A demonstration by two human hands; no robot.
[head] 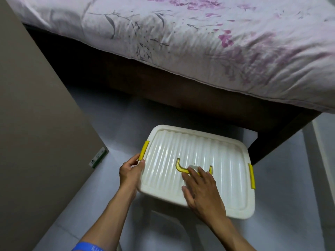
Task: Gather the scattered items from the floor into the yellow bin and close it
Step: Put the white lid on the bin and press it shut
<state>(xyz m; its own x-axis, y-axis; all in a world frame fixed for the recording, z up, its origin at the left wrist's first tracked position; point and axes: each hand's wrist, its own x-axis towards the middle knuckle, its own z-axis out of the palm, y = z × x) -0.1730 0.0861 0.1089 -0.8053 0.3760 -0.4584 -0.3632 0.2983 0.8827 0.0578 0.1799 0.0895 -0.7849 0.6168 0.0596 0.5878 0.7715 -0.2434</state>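
A: Hands?
B: Right hand [201, 189] flat, fingers straight, pressing the lid [213, 180] by its handle [181, 168]. Left hand [131, 172] grips the clip [144, 150] at 9 o'clock.
A: Bin?
B: On the floor [112, 127], lid on. Bed [199, 42] at 12 o'clock.

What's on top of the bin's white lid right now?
The right hand lies flat on the lid, covering part of its yellow handle. The left hand grips the lid's left edge. The lid hides the bin's contents.
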